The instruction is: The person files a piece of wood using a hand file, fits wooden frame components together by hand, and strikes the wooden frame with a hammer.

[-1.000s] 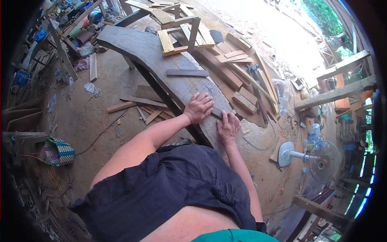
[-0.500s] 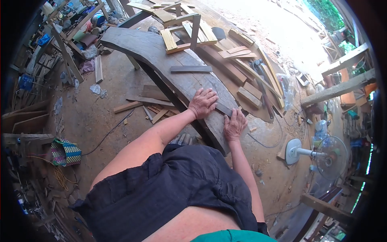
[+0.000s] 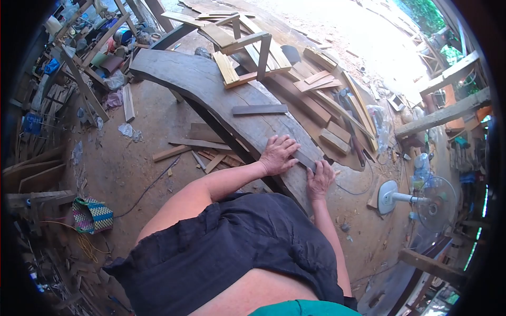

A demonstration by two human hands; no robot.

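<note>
Both hands are on a short dark wooden strip (image 3: 305,159) lying on a thick, wavy-edged slab bench (image 3: 195,71). My left hand (image 3: 280,155) rests over the strip's left part, its fingers curled over it and hiding that end. At the other end, my right hand (image 3: 320,180) grips the strip near the bench's right edge. A second dark wooden strip (image 3: 260,109) lies flat on the slab, a little beyond my left hand and apart from it.
A small wooden frame (image 3: 263,58) stands on the slab's far side. Beyond lie wood blocks (image 3: 335,138) and boards. To the right is a white fan (image 3: 387,197); at left, a woven basket (image 3: 92,216) and scrap wood (image 3: 171,152) on the floor.
The camera has tilted, so the whole scene sits lower and slightly further right. Both hands stay on the strip, with little visible movement against the bench.
</note>
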